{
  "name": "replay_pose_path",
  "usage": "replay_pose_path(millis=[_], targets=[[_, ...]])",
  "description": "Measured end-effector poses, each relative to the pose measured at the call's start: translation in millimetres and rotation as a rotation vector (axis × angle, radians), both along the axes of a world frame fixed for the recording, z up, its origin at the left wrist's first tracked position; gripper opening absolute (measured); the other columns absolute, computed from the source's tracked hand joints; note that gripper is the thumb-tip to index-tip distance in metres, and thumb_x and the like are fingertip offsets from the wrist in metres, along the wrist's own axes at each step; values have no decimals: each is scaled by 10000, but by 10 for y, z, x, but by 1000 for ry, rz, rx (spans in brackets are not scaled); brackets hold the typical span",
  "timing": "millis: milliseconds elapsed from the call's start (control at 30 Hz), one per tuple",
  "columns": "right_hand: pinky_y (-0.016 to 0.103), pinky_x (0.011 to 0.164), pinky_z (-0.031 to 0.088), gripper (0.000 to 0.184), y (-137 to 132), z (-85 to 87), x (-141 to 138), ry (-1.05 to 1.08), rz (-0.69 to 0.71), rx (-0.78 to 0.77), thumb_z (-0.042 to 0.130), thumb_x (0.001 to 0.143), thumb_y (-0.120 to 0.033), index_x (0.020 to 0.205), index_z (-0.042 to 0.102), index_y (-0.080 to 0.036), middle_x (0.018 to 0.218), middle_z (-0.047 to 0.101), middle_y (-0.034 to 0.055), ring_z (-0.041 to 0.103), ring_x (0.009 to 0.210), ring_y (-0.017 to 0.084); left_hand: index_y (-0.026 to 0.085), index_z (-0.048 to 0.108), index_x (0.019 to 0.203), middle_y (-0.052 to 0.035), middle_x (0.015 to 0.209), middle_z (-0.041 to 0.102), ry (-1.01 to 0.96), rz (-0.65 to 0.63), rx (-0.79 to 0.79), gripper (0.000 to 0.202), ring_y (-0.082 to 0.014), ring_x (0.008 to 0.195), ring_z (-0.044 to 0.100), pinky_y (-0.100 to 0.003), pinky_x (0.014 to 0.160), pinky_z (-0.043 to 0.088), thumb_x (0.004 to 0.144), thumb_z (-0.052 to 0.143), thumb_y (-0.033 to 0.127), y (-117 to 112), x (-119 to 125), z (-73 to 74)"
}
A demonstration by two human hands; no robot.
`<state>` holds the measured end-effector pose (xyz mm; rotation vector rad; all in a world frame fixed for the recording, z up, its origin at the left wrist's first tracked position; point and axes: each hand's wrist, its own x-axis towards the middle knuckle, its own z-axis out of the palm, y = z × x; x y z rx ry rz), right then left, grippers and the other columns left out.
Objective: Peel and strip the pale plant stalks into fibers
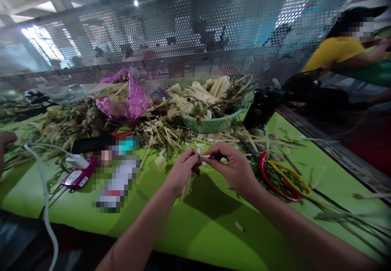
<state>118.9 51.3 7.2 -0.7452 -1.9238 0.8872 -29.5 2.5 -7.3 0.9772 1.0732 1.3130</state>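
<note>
A small bundle of pale dried husk (199, 153) is held over the green table. My left hand (185, 168) is closed round it, and loose strands hang below the fingers. From the other side, my right hand (233, 164) pinches a thin pale strip (205, 156) that meets the bundle. The fingers partly hide how strip and bundle join. Beside my right forearm lie scissors with red handles (263, 169) and a yellow-handled pair (287, 173). A small pale scrap (239, 226) rests on the table (195, 230) in front of me.
Behind my hands stand a green basket (210, 125) heaped with dried husks and a pink bag (130, 104) of them. To the left are a purple power strip (77, 177) and a white cable (42, 193). A perforated metal screen (171, 51) rises behind. A person in yellow (339, 53) sits at right.
</note>
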Motion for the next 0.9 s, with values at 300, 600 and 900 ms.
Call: replay_pose_path(millis=[300,600,900], targets=[[339,779,492,162,62,14,29,-106,126,243,596,838,-232,912,733,-274,958,652,65,612,896,197,181,494,814,48,670,437,11,12,-45,133,-53,533,389,-184,510,337,721,580,222,0,-13,-18],[335,736,484,43,87,33,16,-53,165,62,670,784,-259,775,701,-232,788,666,32,615,773,182,184,469,948,54,689,468,200,116,31,315,-54,561,415,-186,521,300,662,581,113,43,-70,-78],[333,699,473,81,46,27,-17,-24,64,8,671,777,-301,759,675,-221,759,656,34,594,736,181,184,425,1149,51,699,507,116,227,38,551,-71,576,484,-194,546,368,651,657,146,66,-32,-107]])
